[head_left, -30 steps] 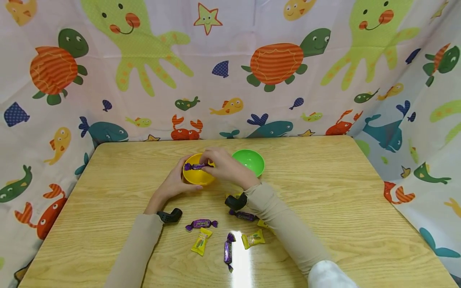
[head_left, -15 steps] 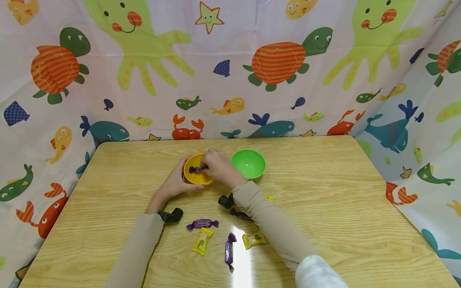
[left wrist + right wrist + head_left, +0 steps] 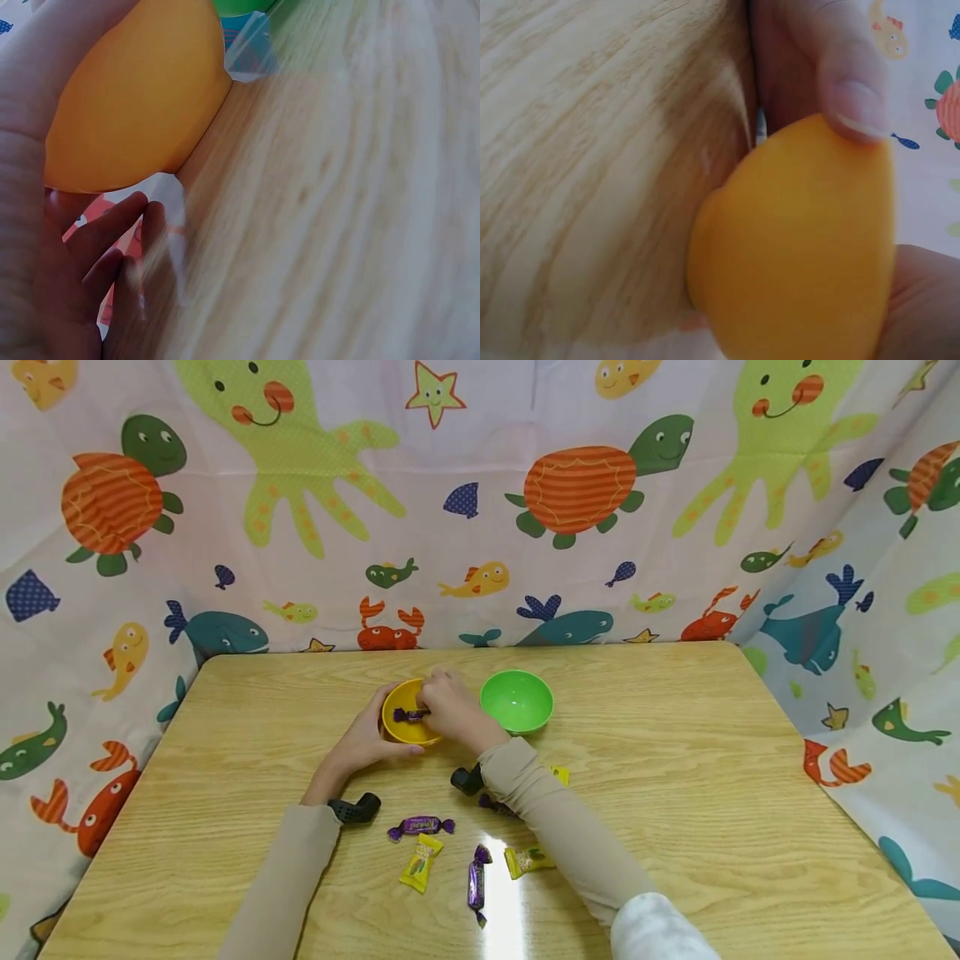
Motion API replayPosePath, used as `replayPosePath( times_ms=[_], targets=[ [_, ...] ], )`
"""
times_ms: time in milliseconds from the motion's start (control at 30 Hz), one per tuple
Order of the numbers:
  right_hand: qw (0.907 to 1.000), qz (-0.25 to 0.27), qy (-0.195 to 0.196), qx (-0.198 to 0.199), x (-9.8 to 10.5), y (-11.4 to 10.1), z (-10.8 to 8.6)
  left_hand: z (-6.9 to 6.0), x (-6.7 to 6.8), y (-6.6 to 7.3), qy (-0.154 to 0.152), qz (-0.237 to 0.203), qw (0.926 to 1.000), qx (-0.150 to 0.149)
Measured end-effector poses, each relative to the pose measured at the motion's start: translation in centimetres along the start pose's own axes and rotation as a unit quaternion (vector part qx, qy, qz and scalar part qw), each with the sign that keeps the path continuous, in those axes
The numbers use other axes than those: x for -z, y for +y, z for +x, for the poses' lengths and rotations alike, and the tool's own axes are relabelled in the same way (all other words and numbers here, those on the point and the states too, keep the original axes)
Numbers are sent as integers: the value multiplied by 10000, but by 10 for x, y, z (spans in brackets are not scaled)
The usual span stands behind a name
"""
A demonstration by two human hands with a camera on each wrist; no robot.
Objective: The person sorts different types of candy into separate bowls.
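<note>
My left hand (image 3: pixel 365 737) holds the yellow bowl (image 3: pixel 392 727) from its left side, thumb at the near rim. In the left wrist view, the thumb crosses the bowl (image 3: pixel 142 97) wall and some fingers (image 3: pixel 101 251) lie beneath it. Inside the bowl my right hand (image 3: pixel 455 710) pinches one end of a purple-wrapped candy (image 3: pixel 409 715); its fingertips are hidden. The right wrist view has the left thumb on the bowl (image 3: pixel 802 240) rim, with part of the right hand (image 3: pixel 922 300) behind the rim.
A green bowl (image 3: pixel 517 702) stands just right of the yellow one. Nearer lie purple candies (image 3: pixel 422 827) (image 3: pixel 477 885) and yellow-wrapped candies (image 3: pixel 421 862) (image 3: pixel 527 862); others are partly covered by the right forearm. A patterned curtain (image 3: pixel 480 527) hangs behind the table (image 3: pixel 675 760).
My right hand has lowered the purple candy deeper into the yellow bowl, and its wrist and forearm have shifted left. The left hand keeps its place on the bowl.
</note>
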State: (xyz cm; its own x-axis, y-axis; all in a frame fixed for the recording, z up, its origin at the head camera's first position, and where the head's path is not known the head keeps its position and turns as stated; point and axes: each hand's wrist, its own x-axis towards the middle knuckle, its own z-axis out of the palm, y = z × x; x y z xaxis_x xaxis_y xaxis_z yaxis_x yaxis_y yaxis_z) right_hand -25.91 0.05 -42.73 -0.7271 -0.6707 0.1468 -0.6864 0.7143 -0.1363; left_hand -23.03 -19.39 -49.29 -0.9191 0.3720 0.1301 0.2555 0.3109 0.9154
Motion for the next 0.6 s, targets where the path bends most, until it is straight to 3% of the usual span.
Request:
replayPosePath(
  times_ms=[167, 367, 600],
  targets=[
    [9976, 681, -101, -61, 10, 3, -3, 1, 0, 1, 8, -1, 10000, 77],
    [9848, 1725, 55, -167, 28, 1, -16, 0, 0, 2, -10, 84, 9998, 190],
    [9764, 2085, 422, 379, 48, -9, -42, 1, 0, 2, -49, 56, 9999, 138]
  ],
)
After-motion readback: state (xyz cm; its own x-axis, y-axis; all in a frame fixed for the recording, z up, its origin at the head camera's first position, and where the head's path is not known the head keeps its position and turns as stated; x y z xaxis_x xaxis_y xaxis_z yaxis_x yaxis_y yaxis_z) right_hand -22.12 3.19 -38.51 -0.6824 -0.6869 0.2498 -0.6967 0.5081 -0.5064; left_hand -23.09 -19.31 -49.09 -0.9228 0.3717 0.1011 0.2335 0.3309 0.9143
